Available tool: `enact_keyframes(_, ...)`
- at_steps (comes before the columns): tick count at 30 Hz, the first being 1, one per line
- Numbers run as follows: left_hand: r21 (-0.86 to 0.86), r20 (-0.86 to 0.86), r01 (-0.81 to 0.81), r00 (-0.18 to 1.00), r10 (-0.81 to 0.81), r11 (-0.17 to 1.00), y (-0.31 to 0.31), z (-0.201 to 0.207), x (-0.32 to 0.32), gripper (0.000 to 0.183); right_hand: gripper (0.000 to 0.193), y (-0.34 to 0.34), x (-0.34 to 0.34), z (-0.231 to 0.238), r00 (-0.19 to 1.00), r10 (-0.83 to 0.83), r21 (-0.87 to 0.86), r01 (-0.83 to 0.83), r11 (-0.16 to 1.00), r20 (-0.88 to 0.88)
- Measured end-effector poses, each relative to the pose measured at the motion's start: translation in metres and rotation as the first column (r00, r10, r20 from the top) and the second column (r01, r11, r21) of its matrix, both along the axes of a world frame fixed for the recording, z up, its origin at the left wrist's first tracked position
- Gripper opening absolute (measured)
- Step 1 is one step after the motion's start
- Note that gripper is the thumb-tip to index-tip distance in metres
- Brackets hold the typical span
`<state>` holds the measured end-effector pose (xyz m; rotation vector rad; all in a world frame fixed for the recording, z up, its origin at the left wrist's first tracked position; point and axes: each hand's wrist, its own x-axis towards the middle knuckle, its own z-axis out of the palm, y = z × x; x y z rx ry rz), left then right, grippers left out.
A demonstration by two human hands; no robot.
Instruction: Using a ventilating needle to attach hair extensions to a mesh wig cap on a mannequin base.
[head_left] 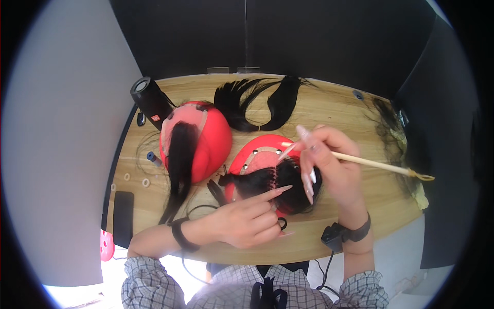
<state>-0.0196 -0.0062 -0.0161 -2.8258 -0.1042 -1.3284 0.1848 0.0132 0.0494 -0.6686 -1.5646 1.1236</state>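
Note:
In the middle of the table is a red head form (pixel 261 140) with a mesh wig cap pinned to it, and black hair (pixel 252 181) parted along a line lies over it. My left hand (pixel 247 222) is against its near side, index finger stretched across the hair beside the parting. The other left fingers are curled, and whatever lies in them is hidden. Over the right side of the form, my right hand (pixel 332 159) grips a thin pale wooden stick (pixel 373 164). The stick has a yellowish loop at its outer end; its other end is above the cap's edge.
A second red head form (pixel 218 141) with a hank of black hair stands to the left, beside a black cylindrical speaker (pixel 150 100). A tied black hair bundle (pixel 283 105) lies at the back. Loose hair (pixel 383 121) is at the right, and a dark phone-like slab (pixel 123 219) is front left.

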Motion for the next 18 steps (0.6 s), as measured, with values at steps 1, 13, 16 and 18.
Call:
enact_keyframes(1, 0.016, -0.056, -0.009, 0.998, 0.010, 1.000, 0.001, 0.002, -0.003, 0.026, 0.016, -0.002, -0.001, 0.002, 0.995, 0.056, -0.131, -0.066, 0.989, -0.078)
enact_keyframes(13, 0.029, -0.057, -0.044, 0.997, 0.045, 0.999, 0.002, -0.008, -0.004, 0.022, 0.014, 0.009, 0.002, -0.045, 0.957, 0.280, -0.147, -0.289, 0.946, -0.081)
enact_keyframes(16, 0.007, -0.094, -0.040, 0.995, 0.040, 0.999, 0.001, -0.004, -0.007, 0.022, 0.016, 0.006, 0.002, -0.047, 0.968, 0.245, -0.186, -0.252, 0.950, -0.061)
enact_keyframes(18, -0.017, -0.128, -0.025, 0.992, 0.023, 1.000, 0.001, -0.003, -0.008, 0.022, 0.017, 0.005, 0.004, -0.048, 0.969, 0.233, -0.216, -0.245, 0.945, -0.082)
